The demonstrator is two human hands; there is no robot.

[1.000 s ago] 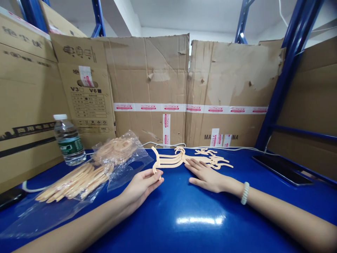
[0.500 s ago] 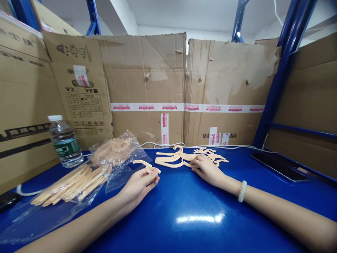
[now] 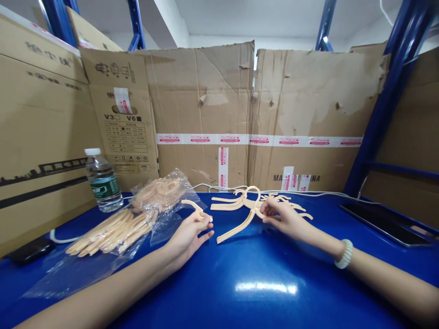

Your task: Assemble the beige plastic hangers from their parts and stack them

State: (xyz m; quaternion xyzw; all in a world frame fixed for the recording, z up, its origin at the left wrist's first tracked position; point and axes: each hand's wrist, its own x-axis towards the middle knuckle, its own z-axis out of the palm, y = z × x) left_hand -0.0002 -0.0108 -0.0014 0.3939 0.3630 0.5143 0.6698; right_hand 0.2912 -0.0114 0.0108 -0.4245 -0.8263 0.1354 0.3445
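Note:
Between the thumb and fingers of my left hand (image 3: 192,233) is a small curved cream hook piece (image 3: 192,205), its tip pointing up and left. My right hand (image 3: 288,219) pinches a cream clothes hanger (image 3: 236,227) by its right arm, near the middle joint. That hanger is lifted and tilted, its hook up and its grooved left arm slanting down toward the table. Just behind it lie several similar hangers (image 3: 226,206), partly hidden by my right hand. The far end of the held hanger is covered by my fingers.
On the left, a clear plastic bag (image 3: 171,219) holds several cream arms and hooks. A water bottle (image 3: 104,185) stands behind it, with a black object (image 3: 30,250) at the left edge. A dark phone (image 3: 384,224) lies right. Cardboard sheets (image 3: 206,109) wall the blue table (image 3: 206,292).
My right hand has picked up a hanger from the group and drawn it nearer, tilted. The hook piece stays in my left hand. The whole view has shifted slightly.

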